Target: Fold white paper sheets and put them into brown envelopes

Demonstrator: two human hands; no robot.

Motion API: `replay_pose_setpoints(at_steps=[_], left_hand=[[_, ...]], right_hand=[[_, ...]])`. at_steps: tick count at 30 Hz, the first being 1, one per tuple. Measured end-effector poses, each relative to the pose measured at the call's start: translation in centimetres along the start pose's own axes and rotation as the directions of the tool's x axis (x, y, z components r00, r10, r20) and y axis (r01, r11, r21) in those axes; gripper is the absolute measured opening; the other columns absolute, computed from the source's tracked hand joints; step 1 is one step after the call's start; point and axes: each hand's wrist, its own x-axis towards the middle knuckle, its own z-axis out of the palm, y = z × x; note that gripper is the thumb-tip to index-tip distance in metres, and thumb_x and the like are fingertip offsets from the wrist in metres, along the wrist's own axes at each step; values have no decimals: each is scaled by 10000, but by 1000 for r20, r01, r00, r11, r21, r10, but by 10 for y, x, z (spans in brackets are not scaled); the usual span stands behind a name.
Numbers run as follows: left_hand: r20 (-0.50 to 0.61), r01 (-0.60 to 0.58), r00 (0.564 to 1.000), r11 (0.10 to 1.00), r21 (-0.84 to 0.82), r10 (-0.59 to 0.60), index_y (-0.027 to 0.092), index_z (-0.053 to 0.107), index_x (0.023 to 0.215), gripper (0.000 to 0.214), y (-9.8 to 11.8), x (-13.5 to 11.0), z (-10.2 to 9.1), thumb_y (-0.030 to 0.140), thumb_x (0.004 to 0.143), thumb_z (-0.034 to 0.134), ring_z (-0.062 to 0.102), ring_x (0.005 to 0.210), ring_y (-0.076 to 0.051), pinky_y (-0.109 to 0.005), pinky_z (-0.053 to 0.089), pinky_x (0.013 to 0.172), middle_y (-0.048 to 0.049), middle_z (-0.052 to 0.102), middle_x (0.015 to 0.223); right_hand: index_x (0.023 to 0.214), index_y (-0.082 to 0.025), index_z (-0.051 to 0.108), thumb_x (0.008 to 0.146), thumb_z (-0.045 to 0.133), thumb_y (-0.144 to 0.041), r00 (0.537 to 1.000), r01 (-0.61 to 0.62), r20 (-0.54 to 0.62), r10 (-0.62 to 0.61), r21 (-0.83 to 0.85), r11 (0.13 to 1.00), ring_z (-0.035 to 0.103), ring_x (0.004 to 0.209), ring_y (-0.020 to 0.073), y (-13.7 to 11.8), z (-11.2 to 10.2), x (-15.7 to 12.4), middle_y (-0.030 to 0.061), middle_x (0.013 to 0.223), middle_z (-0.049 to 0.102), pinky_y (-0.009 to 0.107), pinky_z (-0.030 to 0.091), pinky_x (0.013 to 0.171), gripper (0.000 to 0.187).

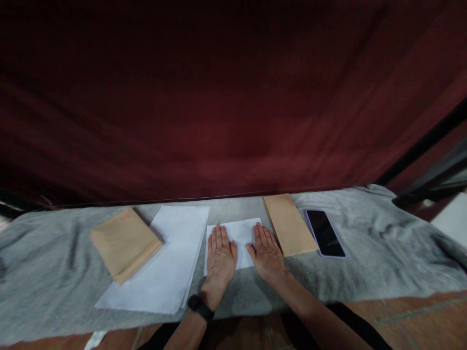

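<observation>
The left hand (221,257) and right hand (266,253) are laid flat, side by side, on a small white sheet (239,229) at mid-worktop (365,262). Each grip is spread apart, clasping nothing. A brown envelope (290,223) is noted just right of the sheet, a phone (324,233) beyond it, and a white paper stack (171,267) to the left.

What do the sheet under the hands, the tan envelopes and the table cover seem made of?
Sheet: thin matte white paper, pressed flat under the left hand and right hand. Envelopes: likely kraft paper, dull tan with crisp edges. Cover: soft grey fabric, perhaps jersey; it wrinkles and drapes.
</observation>
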Motion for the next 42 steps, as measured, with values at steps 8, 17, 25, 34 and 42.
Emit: replay_pose_setpoints(at_steps=[8, 17, 25, 34, 42], left_hand=[[0, -35, 999, 998, -43, 35, 6, 380, 1494, 564, -4, -4, -5, 285, 1006, 334, 291, 1502, -314, -527, 338, 1198, -248, 414, 1552], [163, -190, 968, 982, -8, 189, 32, 342, 1522, 567, 13, -46, -18, 191, 982, 277, 285, 1502, -287, -485, 368, 1184, -213, 393, 1574], [25, -220, 975, 976, 1, 220, 29, 250, 1555, 627, 7, -56, -20, 187, 954, 333, 285, 1503, -301, -503, 366, 1185, -223, 393, 1573], [-59, -164, 985, 986, -2, 164, 35, 119, 1581, 700, 0, -63, -36, 311, 1005, 405, 342, 1476, -341, -525, 400, 1151, -269, 388, 1557], [-33, -111, 993, 994, 8, 112, -23, 317, 1519, 620, -16, -62, -44, 307, 999, 391, 420, 1425, -381, -546, 449, 1101, -307, 430, 1512]], right_hand=[[1487, -1, 435, 1043, 371, -409, 997, -50, 64, 53, -36, 998, 385, 1449, 325, -3, -14, 5, 215, 1551, 413, 488, 312, 1198, 607], [1523, -99, 411, 1083, 239, -391, 960, 153, 202, -196, 208, 966, 322, 1488, 216, -26, -37, -6, 111, 1600, 369, 419, 310, 1227, 555], [1530, -112, 393, 1064, 373, -398, 950, 258, 148, -276, 130, 957, 337, 1481, 222, -19, -34, -27, 135, 1592, 380, 438, 319, 1221, 547], [1551, -64, 328, 1032, 442, -412, 980, 195, 60, -192, -46, 980, 340, 1476, 270, -4, -30, -35, 178, 1579, 393, 463, 323, 1202, 635], [1513, -29, 386, 1032, 427, -437, 992, 125, 44, -120, -121, 985, 396, 1441, 304, 0, -32, -38, 208, 1541, 441, 472, 350, 1177, 632]])
